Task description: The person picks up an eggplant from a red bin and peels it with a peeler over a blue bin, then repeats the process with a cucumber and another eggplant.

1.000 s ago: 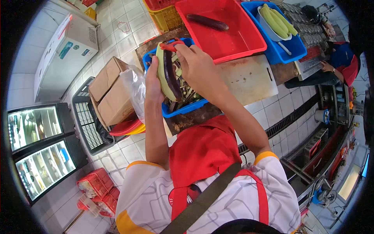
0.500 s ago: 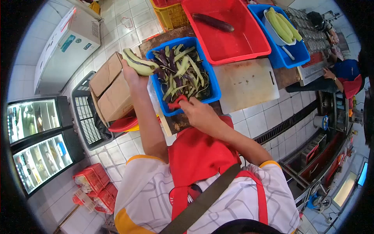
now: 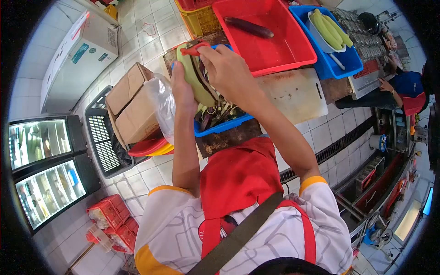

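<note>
My left hand is wrapped round a partly peeled eggplant, pale green with dark purple strips of skin left on it. It is held above the left part of a blue basin that contains purple and green peelings. My right hand grips a red peeler at the far end of the eggplant. Both arms hide part of the basin.
Behind stands a red basin with one unpeeled eggplant. Right of my hands lies a white cutting board. Another blue basin holds peeled eggplants. A co-worker is at the far right; a cardboard box stands left.
My right hand has risen from the basin's near edge with the peeler to the eggplant's far end. My left hand has moved right, and the eggplant has turned from lying crosswise to pointing away.
</note>
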The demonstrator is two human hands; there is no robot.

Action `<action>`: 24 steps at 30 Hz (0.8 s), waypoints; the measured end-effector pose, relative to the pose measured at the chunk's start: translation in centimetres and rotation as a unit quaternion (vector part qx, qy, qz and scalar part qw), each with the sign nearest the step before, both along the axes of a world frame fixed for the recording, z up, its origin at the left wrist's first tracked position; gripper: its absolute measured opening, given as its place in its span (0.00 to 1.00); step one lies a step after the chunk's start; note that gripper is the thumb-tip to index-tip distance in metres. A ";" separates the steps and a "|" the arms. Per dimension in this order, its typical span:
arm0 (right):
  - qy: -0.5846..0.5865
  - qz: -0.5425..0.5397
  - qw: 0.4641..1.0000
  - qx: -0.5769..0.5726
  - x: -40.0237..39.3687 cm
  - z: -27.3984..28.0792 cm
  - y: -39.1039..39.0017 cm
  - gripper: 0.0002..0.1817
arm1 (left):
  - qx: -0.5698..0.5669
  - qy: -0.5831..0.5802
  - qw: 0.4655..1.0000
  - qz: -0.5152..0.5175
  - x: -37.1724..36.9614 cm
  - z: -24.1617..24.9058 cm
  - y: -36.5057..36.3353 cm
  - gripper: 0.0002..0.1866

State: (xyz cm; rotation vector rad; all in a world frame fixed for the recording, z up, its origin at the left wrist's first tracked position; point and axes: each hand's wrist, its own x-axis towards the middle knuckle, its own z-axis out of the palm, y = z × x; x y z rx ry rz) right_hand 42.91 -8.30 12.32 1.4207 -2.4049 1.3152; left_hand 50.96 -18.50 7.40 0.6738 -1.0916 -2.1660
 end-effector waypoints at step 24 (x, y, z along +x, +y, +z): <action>-0.083 0.057 0.992 0.079 4.4 -1.0 7.3 0.12 | 0.136 0.015 0.991 0.013 2.0 -2.1 -6.0 0.31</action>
